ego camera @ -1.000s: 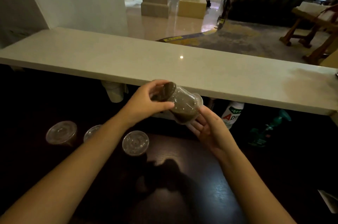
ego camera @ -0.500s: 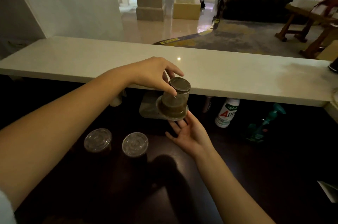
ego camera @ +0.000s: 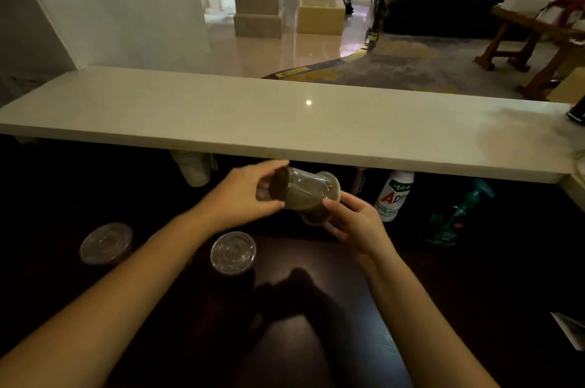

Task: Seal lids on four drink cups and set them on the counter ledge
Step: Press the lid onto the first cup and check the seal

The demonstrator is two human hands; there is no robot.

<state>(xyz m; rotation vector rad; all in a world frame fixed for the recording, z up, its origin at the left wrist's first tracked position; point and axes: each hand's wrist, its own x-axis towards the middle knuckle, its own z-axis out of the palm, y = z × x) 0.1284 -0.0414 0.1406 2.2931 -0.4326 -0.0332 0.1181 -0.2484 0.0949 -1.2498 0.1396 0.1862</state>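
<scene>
A clear plastic cup of brown drink (ego camera: 305,193) lies tipped on its side in the air, just below the front edge of the white counter ledge (ego camera: 285,125). My left hand (ego camera: 243,197) grips its base end on the left. My right hand (ego camera: 354,223) holds its lidded end on the right. Two lidded cups stand on the dark lower counter: one (ego camera: 106,243) at the left and one (ego camera: 233,253) under my left forearm. A third lidded cup may be hidden behind that forearm.
A white bottle with a red "A" label (ego camera: 394,194) and a green spray bottle (ego camera: 456,216) stand under the ledge to the right. A white cup stack (ego camera: 193,169) hangs below the ledge at left. A dark object (ego camera: 576,112) sits on the ledge's far right end.
Half a second ago the cup was upside down, held by my left hand with my right palm open below. It is tilted sideways and lower, with both hands gripping it.
</scene>
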